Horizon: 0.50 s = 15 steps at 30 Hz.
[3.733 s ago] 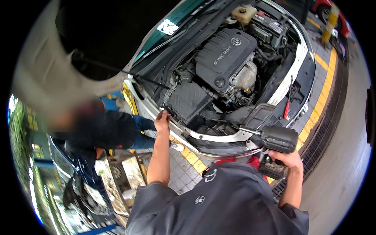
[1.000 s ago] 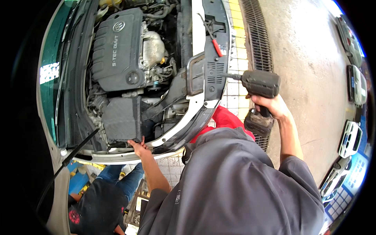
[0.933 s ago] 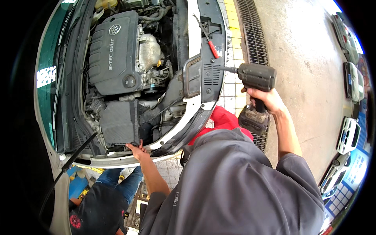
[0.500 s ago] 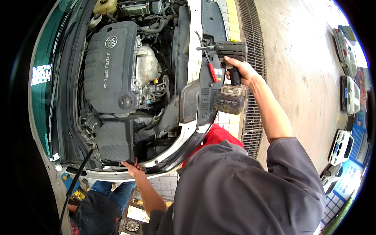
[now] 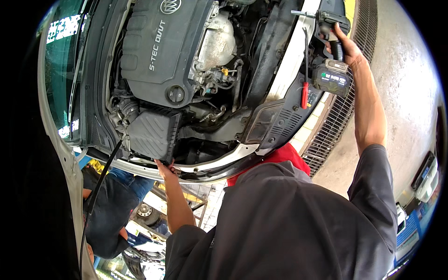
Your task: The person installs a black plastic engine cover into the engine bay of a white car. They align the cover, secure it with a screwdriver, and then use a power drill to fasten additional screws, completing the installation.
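My right hand (image 5: 347, 49) is closed around the grip of a cordless impact driver (image 5: 332, 21) with a long socket bit pointing left. Its battery pack (image 5: 332, 77) hangs below the grip, over the car's front edge. At the near side of the engine bay, my left hand (image 5: 166, 170) reaches to the lower edge of the black air filter box (image 5: 151, 133). Most of its fingers are hidden at that edge, so their grip does not show. Beside the driver, a red-handled tool (image 5: 304, 95) with a thin dark shaft lies on the black front trim panel (image 5: 284, 121).
A black engine cover (image 5: 156, 51) fills the middle of the bay. The hood's prop rod (image 5: 100, 191) slants down at the left. Another person in dark clothes (image 5: 109, 210) bends beyond the fender. A floor grate (image 5: 333, 126) runs beside the car, and a red cloth (image 5: 275, 161) covers its front corner.
The view has shifted, so the car appears lower left to right. My left hand has moved further in under the filter box edge. The driver stays in my right hand, bit still pointing left.
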{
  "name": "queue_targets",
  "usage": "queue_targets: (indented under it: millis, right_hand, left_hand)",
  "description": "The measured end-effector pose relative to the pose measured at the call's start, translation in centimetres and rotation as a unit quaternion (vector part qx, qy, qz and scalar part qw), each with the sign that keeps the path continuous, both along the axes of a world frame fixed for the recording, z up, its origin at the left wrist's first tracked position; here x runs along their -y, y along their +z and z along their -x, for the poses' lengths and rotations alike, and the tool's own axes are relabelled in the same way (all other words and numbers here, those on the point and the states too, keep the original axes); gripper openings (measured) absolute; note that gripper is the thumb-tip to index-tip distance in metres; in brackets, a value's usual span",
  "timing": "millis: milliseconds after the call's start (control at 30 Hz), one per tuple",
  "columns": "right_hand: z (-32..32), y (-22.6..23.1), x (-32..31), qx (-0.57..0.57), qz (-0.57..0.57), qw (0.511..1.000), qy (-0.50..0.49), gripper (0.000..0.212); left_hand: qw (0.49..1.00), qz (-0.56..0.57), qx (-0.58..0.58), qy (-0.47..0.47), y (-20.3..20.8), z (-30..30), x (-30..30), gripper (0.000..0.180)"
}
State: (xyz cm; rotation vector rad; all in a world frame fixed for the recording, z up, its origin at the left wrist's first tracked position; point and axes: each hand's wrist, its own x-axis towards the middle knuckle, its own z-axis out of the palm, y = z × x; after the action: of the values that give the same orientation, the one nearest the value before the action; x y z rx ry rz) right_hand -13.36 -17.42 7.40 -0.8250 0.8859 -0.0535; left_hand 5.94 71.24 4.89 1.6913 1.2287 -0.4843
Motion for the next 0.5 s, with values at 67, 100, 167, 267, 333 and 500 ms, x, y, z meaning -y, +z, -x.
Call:
queue_targets:
  millis: [67, 100, 167, 267, 333, 500]
  right_hand:
    - [0.0, -1.1, 1.3, 0.007, 0.002, 1.0, 0.022, 0.058]
    - [-0.5, -1.0, 1.7, 0.013, 0.001, 0.999, 0.033, 0.058]
    - [-1.0, -1.2, 1.7, 0.02, -0.011, 0.999, 0.041, 0.057]
    - [-1.0, -1.9, 2.4, 0.021, -0.011, 0.999, 0.049, 0.056]
    - [-1.2, -2.4, 2.1, -0.005, 0.008, 0.999, 0.041, 0.054]
    - [-1.4, -2.9, 1.6, -0.026, 0.015, 0.999, 0.041, 0.055]
  left_hand:
    - [1.0, -0.004, -0.011, 0.012, 0.4, -0.2, 1.4, 0.084]
    - [1.0, 0.004, -0.02, 0.018, 0.4, -0.3, 1.6, 0.083]
    - [0.999, -0.006, -0.022, 0.023, 0.8, -0.1, 1.7, 0.083]
    - [0.999, -0.009, -0.033, 0.021, 1.1, -0.4, 2.7, 0.083]
    - [0.999, -0.008, -0.029, 0.014, 1.3, -0.2, 2.3, 0.084]
    - [0.998, -0.022, -0.051, 0.043, 1.6, -0.6, 2.8, 0.087]
